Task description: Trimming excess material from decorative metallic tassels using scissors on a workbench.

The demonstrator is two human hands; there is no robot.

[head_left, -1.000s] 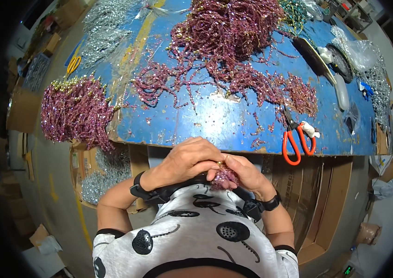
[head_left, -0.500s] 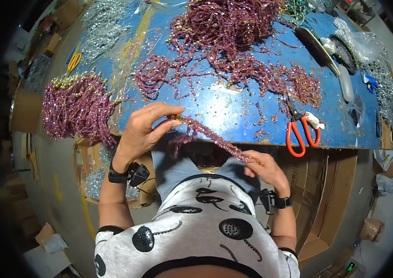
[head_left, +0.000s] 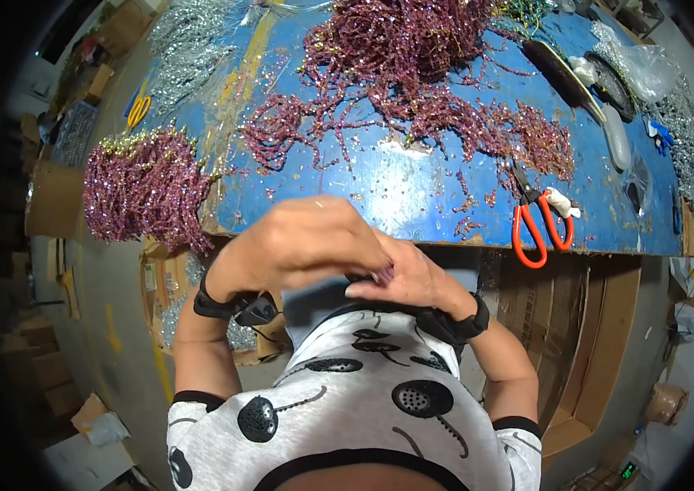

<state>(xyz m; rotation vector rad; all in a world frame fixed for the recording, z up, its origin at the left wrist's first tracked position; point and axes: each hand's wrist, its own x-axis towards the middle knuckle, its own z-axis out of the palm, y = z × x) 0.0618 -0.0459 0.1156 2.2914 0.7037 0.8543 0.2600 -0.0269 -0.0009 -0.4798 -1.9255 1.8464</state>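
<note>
Both hands meet in front of my waist, just off the table's near edge. My left hand [head_left: 310,245], a little blurred, has its fingers curled down over my right hand [head_left: 411,281]. Between them a short piece of pinkish-purple glitter garland strand [head_left: 386,273] shows; the rest of that strand is hidden by the hands. My right hand is bent around the strand, its thumb pointing left. On the table to the right, scissors with orange-red handles [head_left: 532,237] stick out past the edge, nearer my right hand than my left.
A blue table [head_left: 298,192] carries a large purple garland heap [head_left: 404,49] at the back. A bundle of purple strands [head_left: 146,188] hangs at the left edge, near yellow-handled scissors [head_left: 139,111] and silver tinsel [head_left: 191,53]. A dark brush [head_left: 560,78] lies right; cardboard [head_left: 564,344] stands below.
The strand was stretched between my two hands. Now my left hand has moved right and down onto my right hand, which shifted left, and the strand is mostly covered.
</note>
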